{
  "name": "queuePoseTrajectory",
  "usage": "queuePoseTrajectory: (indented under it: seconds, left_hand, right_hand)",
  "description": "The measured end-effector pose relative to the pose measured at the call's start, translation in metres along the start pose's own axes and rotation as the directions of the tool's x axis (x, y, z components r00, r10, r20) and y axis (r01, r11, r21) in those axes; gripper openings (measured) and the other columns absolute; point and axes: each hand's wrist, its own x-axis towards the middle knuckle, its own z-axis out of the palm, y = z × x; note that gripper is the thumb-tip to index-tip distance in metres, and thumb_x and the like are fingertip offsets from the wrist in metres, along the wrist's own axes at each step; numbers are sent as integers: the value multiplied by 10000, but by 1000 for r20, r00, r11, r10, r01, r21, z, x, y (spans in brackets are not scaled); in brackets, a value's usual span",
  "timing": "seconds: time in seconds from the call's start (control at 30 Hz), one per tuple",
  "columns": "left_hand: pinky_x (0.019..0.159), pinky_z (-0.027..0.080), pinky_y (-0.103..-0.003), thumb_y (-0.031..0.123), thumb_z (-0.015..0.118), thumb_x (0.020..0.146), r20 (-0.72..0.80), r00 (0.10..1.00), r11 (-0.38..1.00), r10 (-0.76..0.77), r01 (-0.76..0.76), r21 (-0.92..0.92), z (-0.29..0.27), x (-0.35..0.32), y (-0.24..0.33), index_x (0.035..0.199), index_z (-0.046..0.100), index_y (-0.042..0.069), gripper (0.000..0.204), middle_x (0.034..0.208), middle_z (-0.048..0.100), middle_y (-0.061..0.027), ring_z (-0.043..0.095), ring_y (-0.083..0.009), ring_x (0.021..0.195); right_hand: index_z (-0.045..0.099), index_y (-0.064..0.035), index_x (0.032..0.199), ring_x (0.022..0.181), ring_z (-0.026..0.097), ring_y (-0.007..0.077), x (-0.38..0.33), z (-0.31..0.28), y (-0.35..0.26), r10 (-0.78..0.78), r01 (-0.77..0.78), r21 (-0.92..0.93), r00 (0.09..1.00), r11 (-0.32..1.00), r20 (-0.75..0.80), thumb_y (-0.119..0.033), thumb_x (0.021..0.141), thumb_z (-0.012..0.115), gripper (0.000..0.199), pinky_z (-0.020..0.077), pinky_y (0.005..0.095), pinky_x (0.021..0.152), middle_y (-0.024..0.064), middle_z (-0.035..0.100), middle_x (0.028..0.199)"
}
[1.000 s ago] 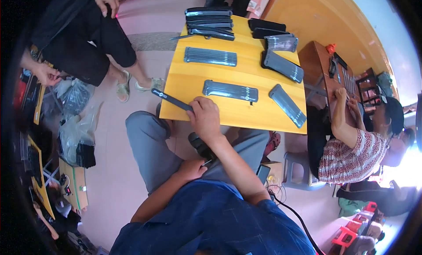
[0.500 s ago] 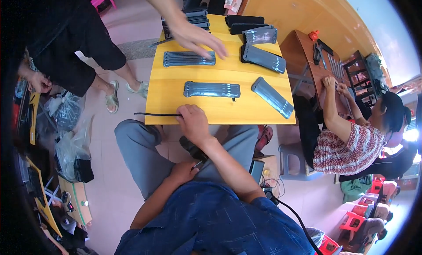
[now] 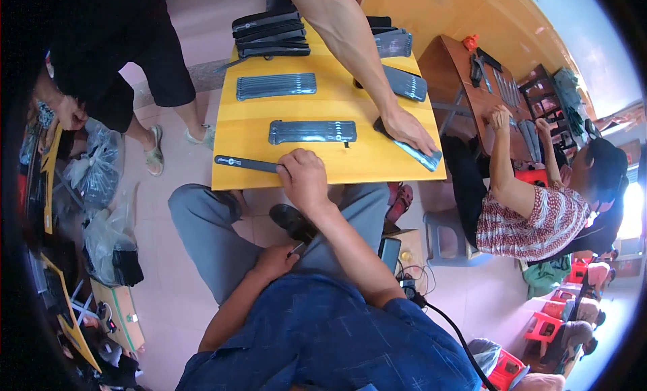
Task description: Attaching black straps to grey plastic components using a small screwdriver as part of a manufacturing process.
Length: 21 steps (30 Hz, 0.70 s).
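Note:
My right hand (image 3: 303, 179) is closed on one end of a long, narrow black case (image 3: 244, 163) with pale print, at the table's near edge. The case extends left, its printed face up. My left hand (image 3: 275, 262) is low over my lap, fingers curled round a thin tool (image 3: 295, 249) with a shiny part; its kind is unclear. Just beyond my right hand lies a clear-wrapped pack of grey strips (image 3: 313, 132). A second wrapped pack (image 3: 276, 86) lies farther back. At the right, another person's hand (image 3: 411, 132) rests on a slanted wrapped pack (image 3: 426, 156).
Dark cases (image 3: 271, 34) are stacked on the yellow table's (image 3: 377, 172) far left. More packs (image 3: 406, 83) lie at its far right, partly behind the co-worker's arm. Someone in a patterned shirt (image 3: 515, 219) sits right by a brown table (image 3: 448, 71). Plastic bags (image 3: 101, 165) stand left.
The black case, seen edge-on before, now shows its printed face. The co-worker's hand has moved from above the far wrapped pack to the slanted pack at right. My view has shifted slightly.

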Motion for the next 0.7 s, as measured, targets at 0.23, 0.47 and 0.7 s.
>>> queuePoseTrajectory:
  seconds: [0.23,0.47,0.7]
  left_hand:
    - [790,535,-555,360,650,953,-1,1000,1000,-19,19,21,-3,-1,1,995,700,61,305,899,710,-229,682,-447,866]
    - [763,561,-525,347,653,945,-9,1000,998,-16,16,65,-5,-2,5,1100,711,88,307,882,727,-192,704,-411,841]
    - [758,566,-516,335,650,946,18,1000,998,6,-7,62,-6,-1,1,1083,711,79,297,858,726,-183,706,-403,817]
  right_hand:
    - [688,-93,936,902,612,342,-4,4,3,3,-3,-7,1000,1000,-30,-137,839,744,120,484,468,781,102,620,903]
    - [675,-102,932,914,611,325,-5,6,2,-14,16,26,997,1000,-71,-127,843,739,112,478,461,787,85,605,911]
    - [671,-92,938,923,605,325,-6,8,6,-13,15,21,997,1000,-76,-122,852,728,108,478,458,800,84,605,932]
